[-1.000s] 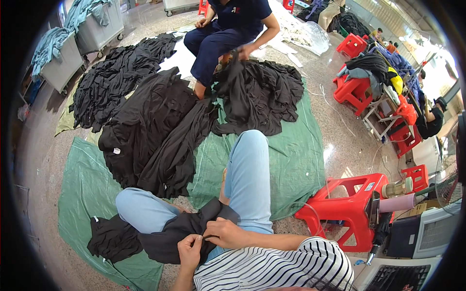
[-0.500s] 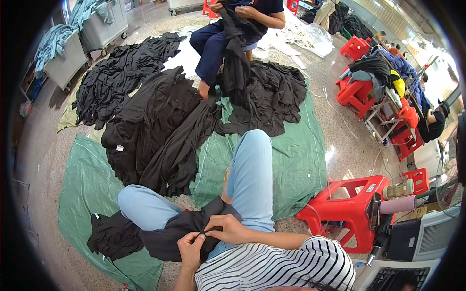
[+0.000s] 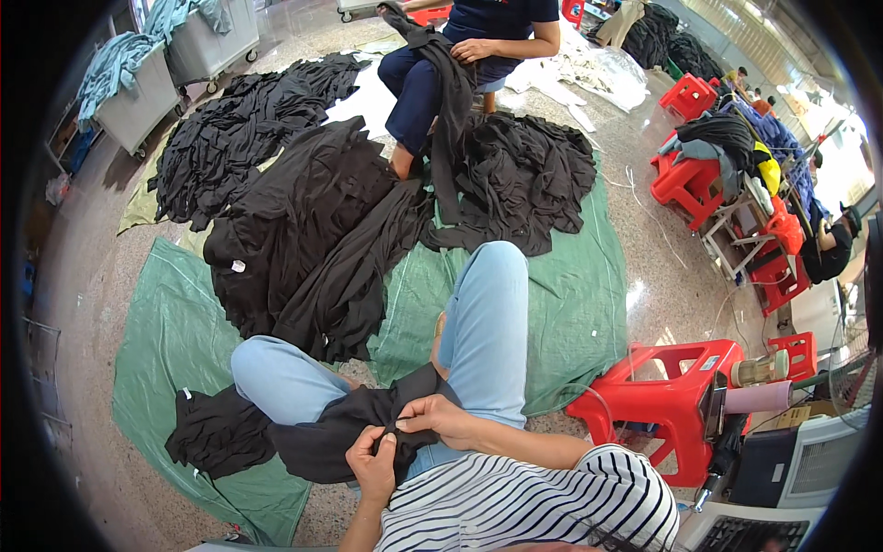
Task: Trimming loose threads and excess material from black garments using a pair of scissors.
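Observation:
A dark garment (image 3: pixel 322 440) lies across my lap, its cloth draped between my knees. My left hand (image 3: pixel 372 463) pinches an edge of it between thumb and fingers. Close beside it, my right hand (image 3: pixel 436 418) grips the same edge, the fingertips of both hands almost touching. Whatever small detail sits between the fingertips is too small to make out. To the left of my bent knee, a smaller heap of black garments (image 3: pixel 219 432) rests on a green sheet (image 3: pixel 161 345).
Large piles of black garments (image 3: pixel 299 230) lie ahead. Behind them sits a co-worker (image 3: pixel 501 46) holding dark cloth. A red stool (image 3: pixel 644 391) with a pink cylinder (image 3: pixel 756 397) stands at my right. Grey carts (image 3: pixel 138 97) stand far left, and a loaded table (image 3: pixel 750 207) far right.
The whole view has shifted slightly. My hands stay together on the garment's edge with little change. The co-worker's hand on the right has lowered onto the dark cloth.

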Demonstrator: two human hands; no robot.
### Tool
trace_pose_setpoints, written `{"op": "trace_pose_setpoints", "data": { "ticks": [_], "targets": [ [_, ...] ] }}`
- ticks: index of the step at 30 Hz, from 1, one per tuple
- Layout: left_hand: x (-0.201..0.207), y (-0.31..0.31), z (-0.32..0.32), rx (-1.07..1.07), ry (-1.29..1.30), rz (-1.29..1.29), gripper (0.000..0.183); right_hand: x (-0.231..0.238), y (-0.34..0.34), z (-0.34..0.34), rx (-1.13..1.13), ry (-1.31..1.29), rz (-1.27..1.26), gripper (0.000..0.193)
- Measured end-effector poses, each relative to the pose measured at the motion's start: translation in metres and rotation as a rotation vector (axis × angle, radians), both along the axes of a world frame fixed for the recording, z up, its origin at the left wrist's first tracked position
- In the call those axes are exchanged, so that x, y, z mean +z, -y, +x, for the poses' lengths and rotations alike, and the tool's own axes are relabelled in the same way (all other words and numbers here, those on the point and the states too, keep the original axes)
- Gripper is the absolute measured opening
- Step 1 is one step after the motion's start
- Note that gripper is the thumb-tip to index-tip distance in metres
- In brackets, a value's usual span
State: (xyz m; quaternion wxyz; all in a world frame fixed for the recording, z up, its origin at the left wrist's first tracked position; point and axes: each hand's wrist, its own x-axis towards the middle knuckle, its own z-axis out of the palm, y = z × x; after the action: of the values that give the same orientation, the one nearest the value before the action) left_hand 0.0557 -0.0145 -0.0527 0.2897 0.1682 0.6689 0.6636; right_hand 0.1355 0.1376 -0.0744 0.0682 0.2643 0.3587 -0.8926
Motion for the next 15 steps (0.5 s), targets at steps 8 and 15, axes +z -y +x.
{"op": "trace_pose_setpoints", "data": {
  "ticks": [8,15],
  "targets": [
    [0.006,-0.003,-0.009,0.145,0.433,-0.051,0.005,0.01,0.004,0.0,-0.007,-0.105,0.149,0.008],
    [-0.002,0.019,-0.023,-0.077,0.736,0.075,0.013,0.029,0.006,0.001,0.037,-0.403,0.907,0.013]
  ]
}}
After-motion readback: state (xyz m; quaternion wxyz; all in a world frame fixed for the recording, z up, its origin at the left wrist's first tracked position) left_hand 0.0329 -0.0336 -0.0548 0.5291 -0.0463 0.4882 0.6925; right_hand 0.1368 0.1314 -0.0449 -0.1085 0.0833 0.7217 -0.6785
